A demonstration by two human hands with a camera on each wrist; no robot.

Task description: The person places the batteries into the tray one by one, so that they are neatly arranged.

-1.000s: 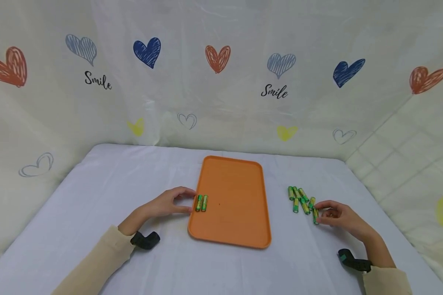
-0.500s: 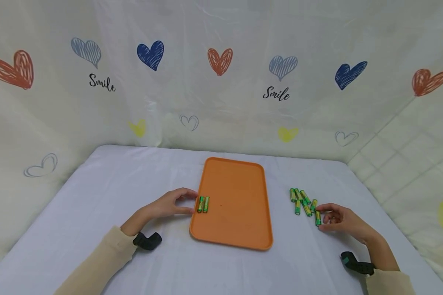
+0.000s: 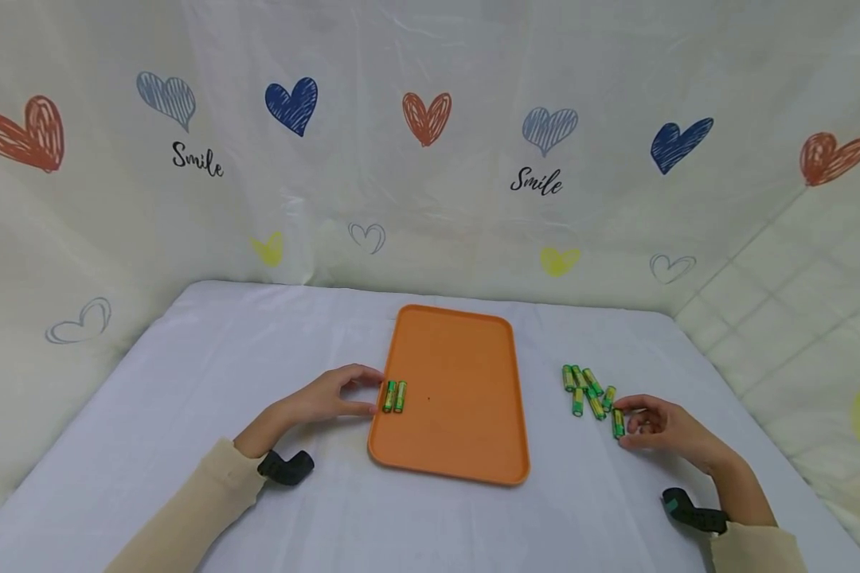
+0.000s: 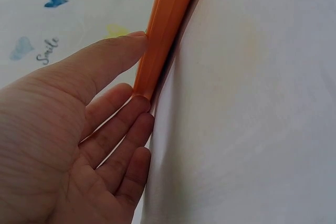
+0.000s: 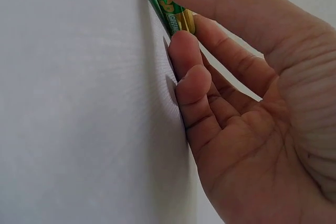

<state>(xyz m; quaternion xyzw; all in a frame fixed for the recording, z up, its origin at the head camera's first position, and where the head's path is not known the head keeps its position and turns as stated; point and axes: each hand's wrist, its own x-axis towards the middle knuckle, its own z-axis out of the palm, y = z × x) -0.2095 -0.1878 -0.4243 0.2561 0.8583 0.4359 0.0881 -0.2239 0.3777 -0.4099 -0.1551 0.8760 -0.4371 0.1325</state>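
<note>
In the head view, my left hand [image 3: 324, 396] rests at the left edge of the orange tray [image 3: 459, 398], fingers relaxed. Its thumb and fingertips meet the tray's side [image 4: 163, 30] in the left wrist view. Two green-and-yellow batteries, the left one [image 3: 389, 396] and the right one [image 3: 400, 396], lie side by side in the tray near that edge. To the right of the tray, my right hand [image 3: 662, 427] pinches a battery [image 3: 619, 423] lengthwise between thumb and index finger, low at the cloth. The right wrist view shows this battery [image 5: 176, 11] partly behind the thumb.
A loose cluster of several more batteries [image 3: 586, 388] lies on the white cloth [image 3: 287, 318], just left of and beyond the right hand. The nearest one [image 3: 608, 399] is close to the index fingertip. A heart-printed curtain [image 3: 430, 191] rises behind the table.
The right thumb has shifted from the battery's side to its near end. The view has moved slightly. The left hand and the tray batteries stay as they were.
</note>
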